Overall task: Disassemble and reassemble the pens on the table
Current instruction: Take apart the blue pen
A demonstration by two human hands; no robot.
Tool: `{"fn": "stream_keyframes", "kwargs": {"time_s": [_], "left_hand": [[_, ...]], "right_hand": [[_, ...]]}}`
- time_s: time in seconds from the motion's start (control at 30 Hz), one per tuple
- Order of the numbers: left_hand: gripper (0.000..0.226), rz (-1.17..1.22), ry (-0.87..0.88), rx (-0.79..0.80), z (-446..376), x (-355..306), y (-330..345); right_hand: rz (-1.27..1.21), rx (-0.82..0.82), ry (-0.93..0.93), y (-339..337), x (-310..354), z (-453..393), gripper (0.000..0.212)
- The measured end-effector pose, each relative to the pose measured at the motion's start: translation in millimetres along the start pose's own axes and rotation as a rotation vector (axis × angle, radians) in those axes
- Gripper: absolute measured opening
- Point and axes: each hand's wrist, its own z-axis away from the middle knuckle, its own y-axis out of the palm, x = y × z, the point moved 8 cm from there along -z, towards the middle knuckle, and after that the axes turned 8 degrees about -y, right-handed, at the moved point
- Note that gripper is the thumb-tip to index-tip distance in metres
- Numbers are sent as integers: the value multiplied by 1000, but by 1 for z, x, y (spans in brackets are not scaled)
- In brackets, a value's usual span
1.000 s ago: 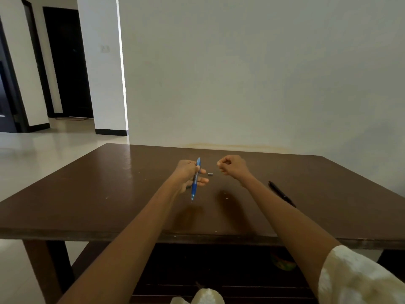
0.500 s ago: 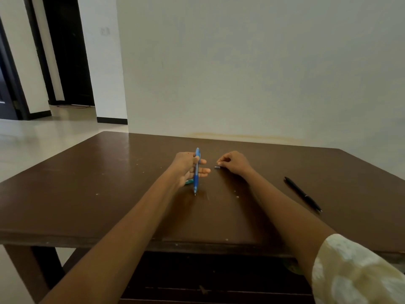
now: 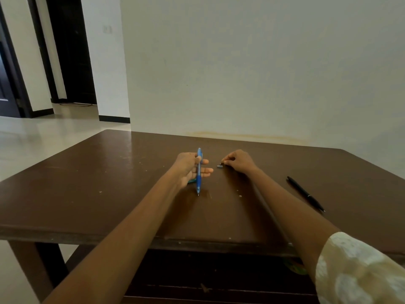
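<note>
Near the middle of the frame the left hand (image 3: 190, 167) holds a slim blue plastic pen (image 3: 198, 171) almost upright, thumb pinning it against outstretched fingers, its tip pointing down toward the brown wooden table (image 3: 92, 185). A bit of teal shows under that palm; what it is cannot be told. Just right of the pen, the right hand (image 3: 237, 162) rests on the table with fingertips curled at a tiny grey pen part (image 3: 219, 166), touching or pinching it. The part's axis lies sideways toward the pen, so the right hand is clearly the nearer one. A slender black pen (image 3: 305, 193) lies at the right of the frame, angled diagonally, well apart from both hands.
</note>
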Motion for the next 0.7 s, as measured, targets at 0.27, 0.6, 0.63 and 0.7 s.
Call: {"fn": "stream_keyframes", "kwargs": {"time_s": [0.27,0.6,0.63,0.7], "left_hand": [[37,61,-39,67,14,2,21],[26,-7,-175,95,45,26,87],[26,-11,-191,97,48,29,89],[27,-37,-206,90,54,30,90]], "right_hand": [[-327,-282,-22,-45,32,54,7],[-531,6,119,-53,47,137,5],[-538,12,149,-51,43,140,6],[-561,24,226,-45,36,143,11]]}}
